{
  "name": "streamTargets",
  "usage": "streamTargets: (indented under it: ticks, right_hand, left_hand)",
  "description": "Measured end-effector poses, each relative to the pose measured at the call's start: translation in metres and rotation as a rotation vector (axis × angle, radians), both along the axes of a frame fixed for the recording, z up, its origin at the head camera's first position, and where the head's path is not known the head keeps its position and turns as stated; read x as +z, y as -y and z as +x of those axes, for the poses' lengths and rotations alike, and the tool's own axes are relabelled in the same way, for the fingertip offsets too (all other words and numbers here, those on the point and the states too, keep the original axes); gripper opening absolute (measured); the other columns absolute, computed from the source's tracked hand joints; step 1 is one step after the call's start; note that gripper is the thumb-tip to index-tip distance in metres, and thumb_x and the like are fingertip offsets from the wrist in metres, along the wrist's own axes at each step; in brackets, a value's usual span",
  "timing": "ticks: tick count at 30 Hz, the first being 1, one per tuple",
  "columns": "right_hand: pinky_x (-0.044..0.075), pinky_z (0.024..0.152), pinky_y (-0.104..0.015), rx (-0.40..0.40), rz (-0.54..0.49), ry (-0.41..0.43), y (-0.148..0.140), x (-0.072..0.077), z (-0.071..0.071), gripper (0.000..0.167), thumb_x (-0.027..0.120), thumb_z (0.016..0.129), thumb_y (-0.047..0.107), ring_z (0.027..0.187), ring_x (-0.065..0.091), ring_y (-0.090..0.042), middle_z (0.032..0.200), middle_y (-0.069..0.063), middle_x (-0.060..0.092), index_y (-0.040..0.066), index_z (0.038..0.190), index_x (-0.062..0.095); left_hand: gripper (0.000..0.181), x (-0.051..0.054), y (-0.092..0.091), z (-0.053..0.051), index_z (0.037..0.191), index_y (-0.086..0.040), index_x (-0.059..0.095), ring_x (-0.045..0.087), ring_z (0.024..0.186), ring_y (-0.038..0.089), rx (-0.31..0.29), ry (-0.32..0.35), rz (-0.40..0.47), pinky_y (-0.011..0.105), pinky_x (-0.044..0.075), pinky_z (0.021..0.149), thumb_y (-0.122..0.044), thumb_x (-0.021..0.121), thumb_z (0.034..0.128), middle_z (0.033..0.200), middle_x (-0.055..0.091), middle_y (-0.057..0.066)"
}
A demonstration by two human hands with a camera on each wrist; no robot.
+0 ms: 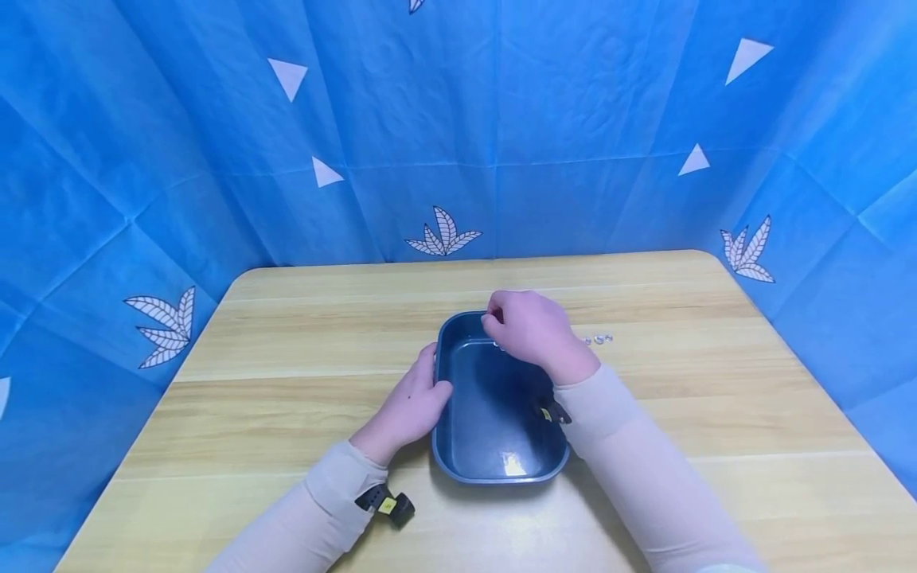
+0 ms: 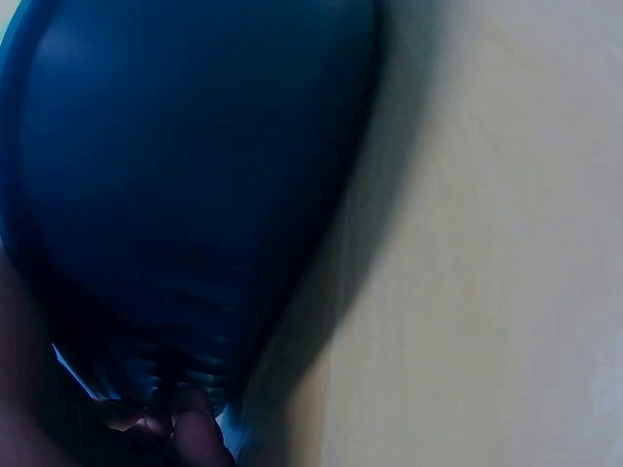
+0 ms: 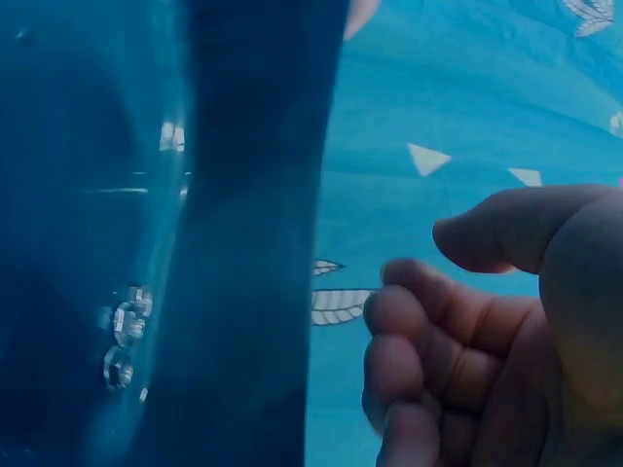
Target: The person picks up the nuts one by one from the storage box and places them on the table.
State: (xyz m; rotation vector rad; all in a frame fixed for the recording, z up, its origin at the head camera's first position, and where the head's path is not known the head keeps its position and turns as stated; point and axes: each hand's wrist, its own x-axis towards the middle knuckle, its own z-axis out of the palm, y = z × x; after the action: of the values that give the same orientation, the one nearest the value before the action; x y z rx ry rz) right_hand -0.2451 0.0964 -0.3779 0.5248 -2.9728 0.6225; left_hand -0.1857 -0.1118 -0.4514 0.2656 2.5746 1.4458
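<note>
A dark blue plastic tray [image 1: 487,414] stands on the table in the head view. My left hand [image 1: 411,402] grips its left side, thumb over the rim and fingers along the outer wall. Over the tray's far right part is my right hand [image 1: 533,330]. In the right wrist view that hand [image 3: 477,331] has loosely curled fingers, the thumb apart from them, and nothing in its grasp. Several small clear gems [image 3: 127,326] lie inside the tray. Other clear gems [image 1: 598,339] lie on the table just right of the right hand.
The wooden table [image 1: 286,414] carries the tray near its middle. A blue curtain [image 1: 573,103] with white triangles and leaves hangs behind and at both sides. A black wrist strap [image 1: 387,504] is on the left sleeve, and another strap [image 1: 555,410] is on the right.
</note>
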Motion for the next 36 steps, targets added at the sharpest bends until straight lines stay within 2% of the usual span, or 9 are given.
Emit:
streamTargets:
  ticks: [4,7,12,15,22,30,36]
  right_hand:
    - [0.047,0.060,-0.035,-0.020,0.019,0.043,0.001,-0.004,-0.003,0.021,0.060,0.097,0.033,0.065,0.056,-0.019,0.070,0.002,0.061,0.015,0.095,0.071]
    - [0.049,0.063,-0.036,-0.006,0.043,0.091,0.000,-0.010,-0.006,0.023,0.060,0.098,0.035,0.068,0.058,-0.020,0.074,0.001,0.063,0.015,0.095,0.072]
    - [0.056,0.076,-0.040,0.043,0.115,0.173,-0.001,-0.021,-0.010,0.029,0.063,0.097,0.036,0.080,0.063,-0.020,0.093,-0.003,0.070,0.011,0.107,0.075]
    - [0.056,0.081,-0.041,0.073,0.155,0.185,-0.001,-0.024,-0.012,0.032,0.064,0.096,0.035,0.083,0.063,-0.021,0.097,-0.004,0.071,0.009,0.111,0.074]
    - [0.052,0.067,-0.038,0.123,0.232,0.190,0.000,-0.027,-0.015,0.024,0.064,0.094,0.034,0.071,0.059,-0.020,0.076,0.001,0.064,0.013,0.093,0.074]
    - [0.048,0.063,-0.036,0.122,0.270,0.211,0.001,-0.029,-0.015,0.024,0.064,0.094,0.035,0.068,0.058,-0.021,0.073,0.000,0.063,0.016,0.079,0.069]
    - [0.048,0.061,-0.036,0.114,0.303,0.224,0.003,-0.030,-0.015,0.027,0.066,0.094,0.036,0.067,0.058,-0.020,0.070,0.001,0.062,0.016,0.076,0.068]
  left_hand:
    - [0.064,0.000,0.000,0.000,0.160,-0.011,0.020,0.037,0.144,0.027,0.002,0.002,-0.003,0.054,0.032,0.115,-0.018,0.045,0.1013,0.161,0.034,0.007]
    - [0.064,0.000,0.000,0.000,0.160,-0.011,0.020,0.037,0.144,0.027,0.001,0.009,-0.003,0.054,0.032,0.115,-0.018,0.045,0.1015,0.161,0.033,0.007]
    - [0.064,0.000,-0.001,0.001,0.160,-0.011,0.019,0.036,0.144,0.026,-0.005,0.017,-0.001,0.053,0.032,0.115,-0.018,0.045,0.1018,0.161,0.033,0.007]
    - [0.064,0.001,-0.001,0.002,0.160,-0.011,0.020,0.037,0.144,0.027,-0.001,0.022,-0.001,0.054,0.032,0.115,-0.019,0.045,0.1020,0.161,0.033,0.007]
    - [0.064,0.000,0.000,0.001,0.160,-0.012,0.020,0.038,0.143,0.027,0.005,0.012,-0.005,0.054,0.032,0.115,-0.019,0.045,0.1015,0.161,0.034,0.007]
    - [0.065,-0.001,0.000,0.000,0.160,-0.012,0.020,0.037,0.144,0.027,0.000,0.011,0.002,0.054,0.032,0.115,-0.019,0.045,0.1009,0.161,0.033,0.007]
    - [0.065,0.000,-0.001,0.001,0.161,-0.013,0.019,0.036,0.145,0.027,0.008,0.022,0.001,0.054,0.032,0.115,-0.020,0.045,0.1010,0.162,0.032,0.006]
